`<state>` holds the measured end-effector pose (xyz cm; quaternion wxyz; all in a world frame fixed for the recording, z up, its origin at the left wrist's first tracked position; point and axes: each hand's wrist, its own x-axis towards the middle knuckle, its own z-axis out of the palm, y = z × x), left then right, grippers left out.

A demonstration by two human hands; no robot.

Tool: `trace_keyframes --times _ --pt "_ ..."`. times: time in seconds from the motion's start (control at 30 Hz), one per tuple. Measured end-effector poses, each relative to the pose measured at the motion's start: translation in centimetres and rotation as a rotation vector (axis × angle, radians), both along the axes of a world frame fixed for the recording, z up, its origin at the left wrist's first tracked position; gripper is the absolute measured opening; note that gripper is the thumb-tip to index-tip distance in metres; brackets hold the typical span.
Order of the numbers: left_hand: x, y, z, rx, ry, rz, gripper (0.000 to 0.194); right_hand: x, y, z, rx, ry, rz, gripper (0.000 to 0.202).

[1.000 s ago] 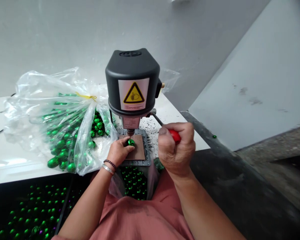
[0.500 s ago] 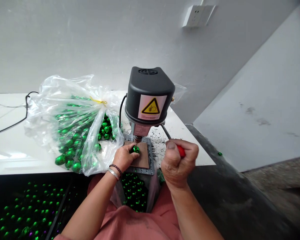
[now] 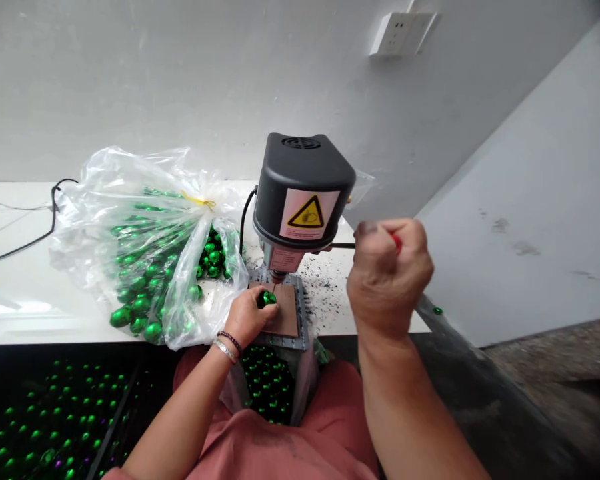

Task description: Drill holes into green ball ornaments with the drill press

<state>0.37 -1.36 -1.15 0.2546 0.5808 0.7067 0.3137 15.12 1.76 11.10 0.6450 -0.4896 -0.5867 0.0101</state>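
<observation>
A shiny green ball is pinched between the thumb and fingers of my left hand, resting over a brown board on the grey drill base. Just above the ball is the thin bit of a black bench drill press, which carries a yellow warning label. My right hand is wrapped round the red knob of the drill's feed lever, to the right of the machine. Most of the knob is hidden by my fingers.
A clear plastic bag full of green balls lies left on the white table. Dark shavings litter the tabletop by the drill. Below the table edge, more green balls fill a bag between my legs. A socket is on the wall.
My right hand has risen and moved right with the lever, which now points nearly level. The drill bit has lifted, and the ball in my left hand has shifted slightly left.
</observation>
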Motion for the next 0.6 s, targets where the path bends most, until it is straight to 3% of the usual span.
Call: trace_keyframes --times 0.1,0.23,0.3,0.37,0.5,0.6 --pt "-0.5 -1.9 1.1 -0.028 -0.027 -0.097 0.027 0.0 0.6 1.7 -0.098 0.008 0.043 0.027" --pt "-1.6 -4.6 2.3 -0.162 -0.054 -0.389 0.043 0.1 0.6 1.3 -0.156 0.036 0.075 0.028" --pt "-2.4 -5.3 2.9 -0.131 -0.051 -0.337 0.053 0.1 0.3 1.0 -0.154 0.037 0.071 0.028" --pt "-3.6 -5.6 3.4 0.020 -0.011 -0.111 0.046 0.1 0.2 0.9 -0.157 0.032 0.065 0.028" --pt "-7.8 -6.0 3.9 0.458 0.252 0.607 0.040 0.2 0.0 0.7 -0.167 0.039 0.057 0.029" --pt "-12.1 -6.5 3.0 0.408 0.359 1.020 0.062 0.2 0.0 0.5 -0.162 0.056 0.052 0.030"
